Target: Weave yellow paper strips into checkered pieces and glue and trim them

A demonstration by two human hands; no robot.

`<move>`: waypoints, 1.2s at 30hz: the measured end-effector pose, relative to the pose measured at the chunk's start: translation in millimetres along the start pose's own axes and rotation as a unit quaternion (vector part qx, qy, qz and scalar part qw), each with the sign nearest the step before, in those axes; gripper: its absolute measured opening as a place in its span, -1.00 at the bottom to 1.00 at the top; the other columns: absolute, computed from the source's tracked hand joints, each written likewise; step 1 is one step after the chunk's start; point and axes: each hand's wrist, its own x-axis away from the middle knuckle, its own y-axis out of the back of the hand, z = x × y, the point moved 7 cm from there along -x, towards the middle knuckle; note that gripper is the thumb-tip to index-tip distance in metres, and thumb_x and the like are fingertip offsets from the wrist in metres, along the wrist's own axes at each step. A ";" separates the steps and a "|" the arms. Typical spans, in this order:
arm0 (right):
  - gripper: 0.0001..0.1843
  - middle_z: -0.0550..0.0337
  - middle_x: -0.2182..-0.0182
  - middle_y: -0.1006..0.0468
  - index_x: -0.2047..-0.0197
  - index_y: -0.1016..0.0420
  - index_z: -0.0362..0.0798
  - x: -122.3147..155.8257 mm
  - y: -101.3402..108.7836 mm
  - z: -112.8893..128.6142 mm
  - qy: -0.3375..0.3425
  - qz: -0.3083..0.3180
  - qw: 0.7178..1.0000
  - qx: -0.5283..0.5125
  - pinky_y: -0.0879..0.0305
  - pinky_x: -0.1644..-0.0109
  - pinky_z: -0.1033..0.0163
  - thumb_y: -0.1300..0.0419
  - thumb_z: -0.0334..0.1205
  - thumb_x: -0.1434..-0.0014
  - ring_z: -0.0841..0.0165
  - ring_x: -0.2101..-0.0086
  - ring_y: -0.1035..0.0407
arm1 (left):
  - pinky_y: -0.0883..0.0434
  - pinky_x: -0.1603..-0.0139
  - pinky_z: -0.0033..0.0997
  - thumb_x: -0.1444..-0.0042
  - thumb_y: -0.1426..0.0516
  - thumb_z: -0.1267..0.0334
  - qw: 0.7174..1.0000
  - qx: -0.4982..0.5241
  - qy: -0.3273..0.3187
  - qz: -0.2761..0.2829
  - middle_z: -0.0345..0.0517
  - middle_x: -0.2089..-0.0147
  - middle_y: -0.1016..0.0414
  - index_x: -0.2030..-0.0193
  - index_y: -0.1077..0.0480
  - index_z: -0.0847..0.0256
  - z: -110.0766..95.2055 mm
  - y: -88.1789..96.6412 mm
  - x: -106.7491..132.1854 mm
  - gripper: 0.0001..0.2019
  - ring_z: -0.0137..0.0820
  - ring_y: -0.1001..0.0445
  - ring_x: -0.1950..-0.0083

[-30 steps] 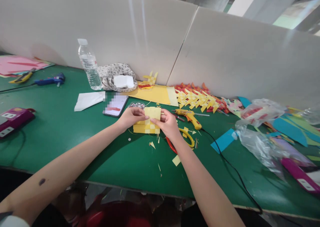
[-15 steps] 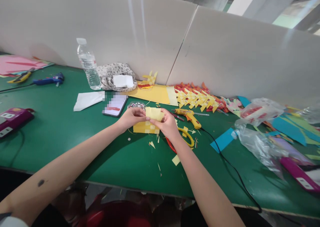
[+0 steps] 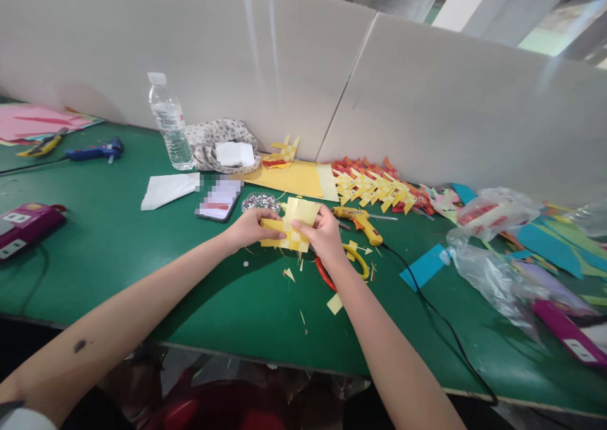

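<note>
While the left hand (image 3: 249,227) and right hand (image 3: 325,233) pinch a woven yellow paper square (image 3: 296,218) with closed fingers over the middle of the green counter (image 3: 118,246), a small dish of shiny beads (image 3: 260,201) lies just beyond it, and a capped clear plastic bottle (image 3: 169,126) stands far left.

Two glue guns: blue gun (image 3: 97,150) at ten o'clock, yellow gun (image 3: 359,220) near centre. One bottle (image 3: 169,126) at eleven o'clock, one phone (image 3: 219,201), one woven paper square (image 3: 296,218).

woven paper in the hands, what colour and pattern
The woven paper is two yellows, pale and deeper, in a checkerboard; head view.
</note>
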 end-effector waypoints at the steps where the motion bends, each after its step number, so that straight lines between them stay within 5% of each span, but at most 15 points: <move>1: -0.47 0.17 0.37 -0.57 0.19 -0.26 0.01 0.4 -0.5 1.1 0.000 0.001 1.000 -0.004 -0.43 0.32 0.12 -0.36 -0.17 0.26 0.20 0.37 -0.49 | -0.33 0.36 -0.48 0.30 -0.34 0.23 1.000 0.000 0.001 -0.004 -0.23 0.40 -0.44 0.34 -0.42 0.23 -0.1 0.3 0.3 -0.68 -0.50 -0.39 0.42; 9: -0.36 0.20 0.37 -0.58 0.15 -0.23 0.02 1.2 -8.5 0.5 -0.019 0.043 0.999 -0.001 -0.42 0.28 0.12 -0.40 -0.16 0.32 0.20 0.35 -0.49 | -0.36 0.24 -0.44 0.26 -0.33 0.22 0.999 0.044 0.007 -0.011 -0.16 0.41 -0.51 0.44 -0.42 0.26 -5.1 0.1 1.5 -0.75 -0.48 -0.45 0.37; 18: -0.48 0.23 0.44 -0.51 0.17 -0.30 -0.02 -0.1 9.2 10.2 -0.007 -0.052 0.999 0.009 -0.40 0.20 0.13 -0.34 -0.12 0.24 0.29 0.37 -0.46 | -0.36 0.24 -0.42 0.25 -0.33 0.22 0.996 0.058 0.009 -0.062 -0.17 0.43 -0.51 0.43 -0.42 0.23 3.1 11.1 -2.8 -0.76 -0.47 -0.46 0.37; 24: -0.47 0.23 0.47 -0.51 0.18 -0.32 -0.03 -0.8 11.9 10.1 0.008 -0.063 0.998 0.030 -0.38 0.15 0.11 -0.36 -0.19 0.27 0.28 0.35 -0.45 | -0.37 0.24 -0.42 0.24 -0.32 0.22 0.996 0.086 0.026 -0.017 -0.13 0.37 -0.54 0.39 -0.47 0.21 2.8 3.8 -0.7 -0.77 -0.44 -0.47 0.34; 36: -0.44 0.26 0.48 -0.52 0.14 -0.32 -0.01 -2.1 7.5 4.4 0.024 -0.033 0.998 0.055 -0.40 0.27 0.18 -0.36 -0.12 0.26 0.35 0.45 -0.44 | -0.19 0.51 -0.52 0.25 -0.30 0.11 0.999 0.044 0.004 -0.025 -0.23 0.50 -0.46 0.51 -0.45 0.22 -5.9 1.2 4.0 -0.76 -0.54 -0.29 0.52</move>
